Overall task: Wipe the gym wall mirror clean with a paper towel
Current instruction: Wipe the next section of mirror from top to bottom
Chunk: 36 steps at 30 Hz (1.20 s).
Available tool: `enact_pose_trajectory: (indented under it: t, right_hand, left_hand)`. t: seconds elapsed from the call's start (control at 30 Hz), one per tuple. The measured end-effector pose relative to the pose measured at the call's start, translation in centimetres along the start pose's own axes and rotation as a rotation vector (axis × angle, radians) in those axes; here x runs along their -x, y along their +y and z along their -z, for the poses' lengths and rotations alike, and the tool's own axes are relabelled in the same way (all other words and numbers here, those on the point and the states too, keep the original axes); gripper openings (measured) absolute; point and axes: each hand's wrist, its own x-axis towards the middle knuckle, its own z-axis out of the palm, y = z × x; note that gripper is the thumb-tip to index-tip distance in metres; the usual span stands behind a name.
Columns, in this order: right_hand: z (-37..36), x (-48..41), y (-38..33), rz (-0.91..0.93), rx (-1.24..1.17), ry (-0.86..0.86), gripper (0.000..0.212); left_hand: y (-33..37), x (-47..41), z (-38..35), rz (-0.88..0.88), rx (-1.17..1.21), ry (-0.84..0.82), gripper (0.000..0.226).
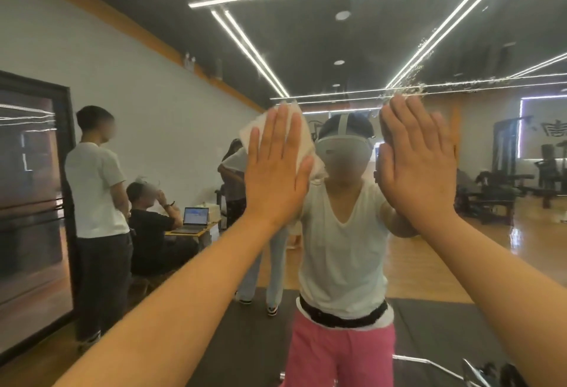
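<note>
The large gym wall mirror fills the view. The white crumpled paper towel lies against its glass at about head height, pinned under the left hand. That hand's grip is fully open, with the fingers straight and close together and the palm pressing the towel rather than curling round it. The right hand is likewise spread flat with nothing in it. It appears to rest bare on the glass, meeting its own reflection. Just above its fingertips a speckled streak of wet droplets runs up and to the right. To wipe well, I judge the towel should travel across to that streak under even palm pressure, in overlapping passes. Its edges are best tucked beneath the fingers so that bare skin does not drag on the glass. The bare right palm probably leaves a print, so that patch deserves a pass too once the hand lifts.
</note>
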Motion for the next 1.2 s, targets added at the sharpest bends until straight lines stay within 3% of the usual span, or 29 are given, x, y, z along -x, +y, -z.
enact_pose_trajectory:
  t: [0.27, 0.5, 0.9, 1.2]
  right_hand:
    - [0.0, 0.1, 0.0, 0.001, 0.008, -0.023, 0.052]
    - [0.0, 0.2, 0.0, 0.001, -0.003, -0.009, 0.051]
    - [0.0, 0.1, -0.3, -0.007, -0.008, 0.006, 0.050]
    - [0.0, 0.0, -0.2, -0.007, -0.009, 0.018, 0.050]
  left_hand:
    - [-2.2, -7.4, 2.5, 0.130, -0.034, 0.023, 0.075]
    - [-1.9, -2.8, 1.0, 0.132, -0.001, 0.069, 0.067]
    - [-1.1, 11.0, -1.7, 0.120, 0.021, -0.052, 0.066]
    - [-1.5, 10.5, -1.6, 0.086, 0.004, -0.069, 0.066]
